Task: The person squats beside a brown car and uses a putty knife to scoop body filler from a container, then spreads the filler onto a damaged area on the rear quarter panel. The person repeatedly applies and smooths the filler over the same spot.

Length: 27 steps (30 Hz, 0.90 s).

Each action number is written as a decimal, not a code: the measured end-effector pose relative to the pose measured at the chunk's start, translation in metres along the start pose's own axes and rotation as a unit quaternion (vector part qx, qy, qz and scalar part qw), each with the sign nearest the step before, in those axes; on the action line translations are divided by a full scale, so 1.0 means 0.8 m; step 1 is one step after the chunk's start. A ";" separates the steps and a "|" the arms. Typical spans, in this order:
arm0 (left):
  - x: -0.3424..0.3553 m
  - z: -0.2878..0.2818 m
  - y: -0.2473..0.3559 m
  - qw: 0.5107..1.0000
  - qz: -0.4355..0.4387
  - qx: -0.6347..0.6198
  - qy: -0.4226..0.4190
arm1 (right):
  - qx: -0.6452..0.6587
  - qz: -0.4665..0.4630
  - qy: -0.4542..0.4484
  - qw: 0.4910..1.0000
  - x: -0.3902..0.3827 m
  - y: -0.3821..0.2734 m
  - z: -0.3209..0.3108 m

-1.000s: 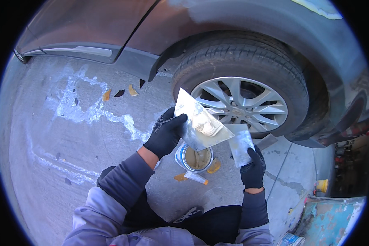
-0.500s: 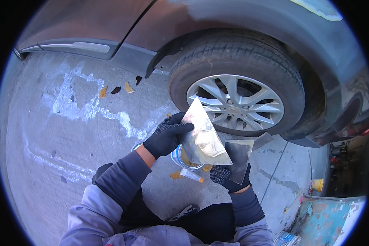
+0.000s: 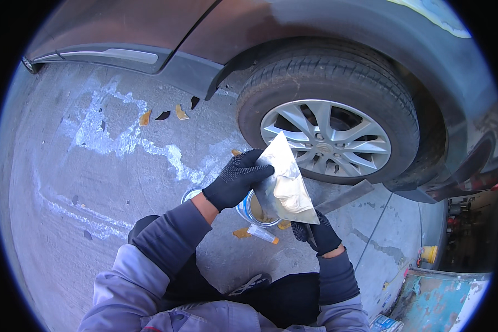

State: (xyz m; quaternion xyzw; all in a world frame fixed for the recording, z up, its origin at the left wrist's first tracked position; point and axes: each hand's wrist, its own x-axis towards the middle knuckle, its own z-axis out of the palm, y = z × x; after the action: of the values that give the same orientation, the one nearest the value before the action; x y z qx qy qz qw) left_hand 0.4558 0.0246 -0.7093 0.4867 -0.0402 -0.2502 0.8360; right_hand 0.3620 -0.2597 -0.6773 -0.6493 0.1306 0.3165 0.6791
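Note:
My left hand, in a black dotted glove, grips a flat pale mixing plate by its left side, thumb on top. A smeared mound of cream-coloured body filler lies on the plate. Just beyond the plate's lower right corner, my gloved right hand is closed around a flat grey spreader, seen nearly edge-on and partly hidden by the fingers and plate. Below the plate stands an open tin with tan contents. Beside the tin lies a white tube with an orange cap.
Ahead is a car wheel under the dark body panel. A grey strip lies before the tyre. Yellow and black shards dot the concrete. At the right are a yellow tub and a worn turquoise panel.
My right hand has turned the spreader from showing its broad face to nearly edge-on, by the plate's lower corner. The plate has shifted slightly right in view and tilted.

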 end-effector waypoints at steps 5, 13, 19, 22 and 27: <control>-0.003 0.010 0.007 0.970 -0.058 -0.235 0.020 | -0.086 -0.208 0.105 0.969 0.008 -0.033 0.016; -0.002 0.019 0.002 0.966 -0.094 -0.240 0.002 | -0.392 -0.310 0.032 0.866 -0.005 -0.055 0.037; -0.002 0.005 0.014 0.956 -0.084 -0.280 0.025 | -0.256 -0.118 0.015 0.959 0.019 0.003 -0.020; -0.003 0.004 0.018 0.960 -0.112 -0.257 0.019 | 0.083 -0.220 0.072 0.969 0.048 0.028 -0.027; -0.013 0.008 0.014 0.975 -0.194 0.054 -0.098 | -0.505 -0.422 0.340 0.672 0.048 0.024 -0.007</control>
State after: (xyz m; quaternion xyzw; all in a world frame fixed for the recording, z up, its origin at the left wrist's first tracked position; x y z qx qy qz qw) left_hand 0.4493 0.0285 -0.6946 0.5027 -0.0404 -0.4515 0.7361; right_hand 0.3811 -0.2563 -0.7156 -0.9419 -0.1146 -0.2285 0.2179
